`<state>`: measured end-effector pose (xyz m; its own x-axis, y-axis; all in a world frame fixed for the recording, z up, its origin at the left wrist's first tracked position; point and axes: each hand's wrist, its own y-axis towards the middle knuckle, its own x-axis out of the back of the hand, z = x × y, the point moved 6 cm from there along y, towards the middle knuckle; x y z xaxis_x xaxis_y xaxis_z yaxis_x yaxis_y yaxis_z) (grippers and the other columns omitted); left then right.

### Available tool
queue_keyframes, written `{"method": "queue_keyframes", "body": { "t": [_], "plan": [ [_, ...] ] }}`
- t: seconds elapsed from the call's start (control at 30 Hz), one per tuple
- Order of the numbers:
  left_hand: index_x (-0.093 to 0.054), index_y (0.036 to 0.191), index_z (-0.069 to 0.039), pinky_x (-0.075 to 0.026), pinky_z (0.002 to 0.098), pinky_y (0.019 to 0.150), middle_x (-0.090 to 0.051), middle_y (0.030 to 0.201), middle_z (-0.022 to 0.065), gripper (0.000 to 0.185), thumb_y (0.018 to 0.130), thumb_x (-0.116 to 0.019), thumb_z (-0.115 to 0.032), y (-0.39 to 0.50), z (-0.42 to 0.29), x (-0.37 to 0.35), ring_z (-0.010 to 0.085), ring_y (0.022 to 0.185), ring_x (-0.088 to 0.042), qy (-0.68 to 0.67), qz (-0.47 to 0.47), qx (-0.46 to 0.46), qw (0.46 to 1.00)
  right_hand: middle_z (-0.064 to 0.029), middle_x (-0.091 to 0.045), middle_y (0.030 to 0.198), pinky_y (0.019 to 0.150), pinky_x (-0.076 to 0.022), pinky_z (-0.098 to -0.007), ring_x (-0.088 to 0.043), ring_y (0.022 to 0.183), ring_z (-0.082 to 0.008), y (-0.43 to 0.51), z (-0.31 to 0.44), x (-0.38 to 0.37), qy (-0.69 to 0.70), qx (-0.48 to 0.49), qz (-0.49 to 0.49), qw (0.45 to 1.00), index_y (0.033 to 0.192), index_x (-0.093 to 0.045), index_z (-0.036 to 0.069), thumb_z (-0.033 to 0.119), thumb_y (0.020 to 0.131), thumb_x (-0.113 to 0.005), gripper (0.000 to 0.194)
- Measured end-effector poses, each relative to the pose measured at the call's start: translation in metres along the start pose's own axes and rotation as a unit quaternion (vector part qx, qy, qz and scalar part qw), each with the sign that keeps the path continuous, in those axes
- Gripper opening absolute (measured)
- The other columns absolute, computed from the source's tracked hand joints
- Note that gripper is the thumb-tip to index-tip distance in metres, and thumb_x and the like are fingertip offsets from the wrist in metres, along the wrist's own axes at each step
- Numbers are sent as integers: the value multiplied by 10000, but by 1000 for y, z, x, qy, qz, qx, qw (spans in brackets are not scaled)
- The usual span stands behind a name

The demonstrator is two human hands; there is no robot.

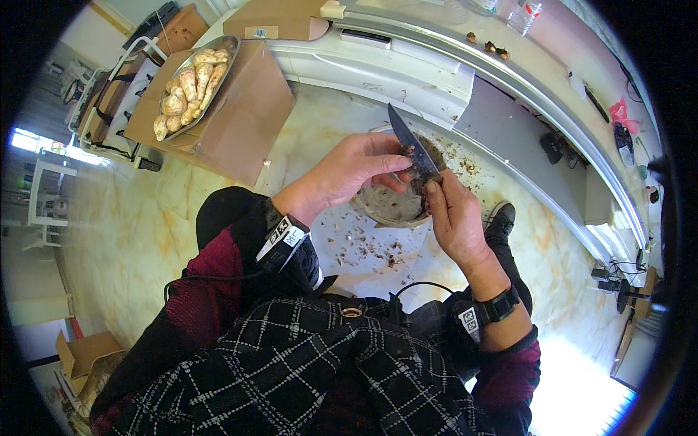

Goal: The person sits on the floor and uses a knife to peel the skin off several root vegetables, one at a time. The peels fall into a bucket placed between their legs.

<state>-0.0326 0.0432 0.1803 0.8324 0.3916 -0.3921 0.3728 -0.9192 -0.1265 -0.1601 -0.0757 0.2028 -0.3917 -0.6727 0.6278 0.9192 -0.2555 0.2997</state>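
Note:
My right hand [457, 215] grips a dark-bladed knife [403, 131], its blade slanting up and to the left. Dirt clings to the blade. The thumb and fingers of my left hand [351, 166] are at the blade's side; whether they pinch a small scrap cannot be made out. Below both hands a round basin [390, 206] with a greyish, dirty inside stands on the floor, partly hidden by the hands and knife. Brown scraps [376, 250] are strewn in front of it, with more crumbs to its right.
Pale, brown-flecked mushrooms [188, 84] fill a metal tray [232, 54] on a cardboard box [245, 120] at the left. A long white counter [431, 30] curves along the far and right side, with small brown pieces [493, 49] and a plastic bottle [524, 19] on it. A wheeled cart [112, 117] stands further left.

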Motion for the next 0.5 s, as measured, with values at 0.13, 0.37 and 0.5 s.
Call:
{"method": "queue_keyframes", "body": {
  "t": [0.13, 0.37, 0.5],
  "plan": [
    [-557, 1371, 12, -590, 349, 859, -670, 1042, 83, 403, 990, -596, -110, -1, -1, 2, 170, 948, -665, 26, 9, 5, 1000, -228, -566, 716, 572, -457, -501, -585, 669, -454, 0, 1, 0, -22, -1, 9, 1000, 908, -494, 37, 129, 982, -573, 142],
    [-537, 1390, 3, -566, 360, 925, -662, 1133, 97, 406, 1008, -570, -132, -14, 5, -7, 181, 995, -664, -7, 24, -14, 1000, -241, -583, 728, 580, -461, -525, -590, 687, -469, -1, 9, 1, -30, 6, 29, 999, 922, -482, 41, 144, 982, -573, 150],
    [-521, 1405, -2, -552, 357, 950, -657, 1174, 93, 421, 1016, -570, -157, -21, 10, -6, 184, 1018, -664, -27, 23, -15, 999, -246, -599, 729, 598, -470, -542, -600, 715, -477, -6, 8, -4, -51, -11, 55, 997, 925, -477, 44, 181, 990, -564, 174]
  ]
}}
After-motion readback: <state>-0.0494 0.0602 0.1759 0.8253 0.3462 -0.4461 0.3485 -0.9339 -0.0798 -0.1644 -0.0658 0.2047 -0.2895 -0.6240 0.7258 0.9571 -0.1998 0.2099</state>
